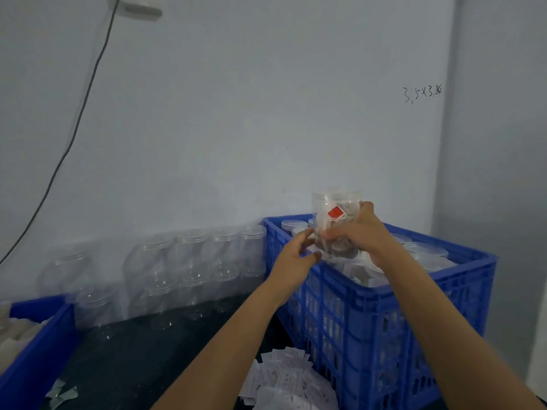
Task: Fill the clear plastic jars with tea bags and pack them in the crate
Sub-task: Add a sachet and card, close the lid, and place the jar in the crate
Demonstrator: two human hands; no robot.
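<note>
- The right hand (pixel 362 232) was curled around a clear jar (pixel 336 220) holding tea bags, one with a red tag, and held it upright just above the near-left corner of the blue crate (pixel 384 306).
- The left hand (pixel 299 250) reached in beside the jar's base, its fingers loosely bent and touching the lower wall; whether it truly pinched the jar could not be told through the blur.
- Inside the crate, packed jars (pixel 426 250) with lids filled the far and right side, and the free room lay under the held jar at the near-left corner.
- The likely trouble, as a judgement: the jar's base could catch on the crate's rim or on a neighbouring lid as it came down, tipping it or wedging it crooked.
- The smooth plastic wall could slip in a one-handed hold, dropping the jar onto those below.
- Left of the crate, empty jars (pixel 192 261) stood stacked against the wall, close to the crate's side; an elbow swung that way could topple them.
- In front of the crate, loose tea bags (pixel 284 383) lay heaped on the dark table (pixel 133 350), and the forearms crossed above them with room to spare.
</note>
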